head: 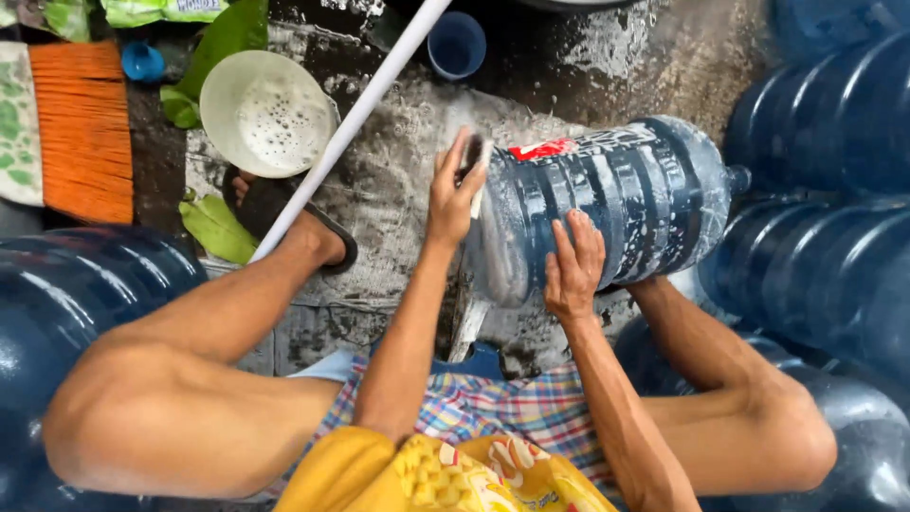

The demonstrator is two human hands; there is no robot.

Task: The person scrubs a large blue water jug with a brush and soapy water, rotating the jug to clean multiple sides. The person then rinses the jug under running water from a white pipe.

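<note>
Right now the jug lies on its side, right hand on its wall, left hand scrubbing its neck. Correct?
Not quite. The left hand works at the base of the jug, not the neck, which points away to the right. The right hand does rest on the wall. Head view shows it.

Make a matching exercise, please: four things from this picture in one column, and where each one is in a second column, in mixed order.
Things:
1. left hand
2. right hand
3. cream bowl
4. orange broom

Places:
a. at the far left, by the green leaves
b. pressed on the flat bottom end of the lying water jug
c. spread on the ribbed side of the jug
d. on the wet floor, next to the white pole, with foam inside

Pairs: 1-b, 2-c, 3-d, 4-a
</note>
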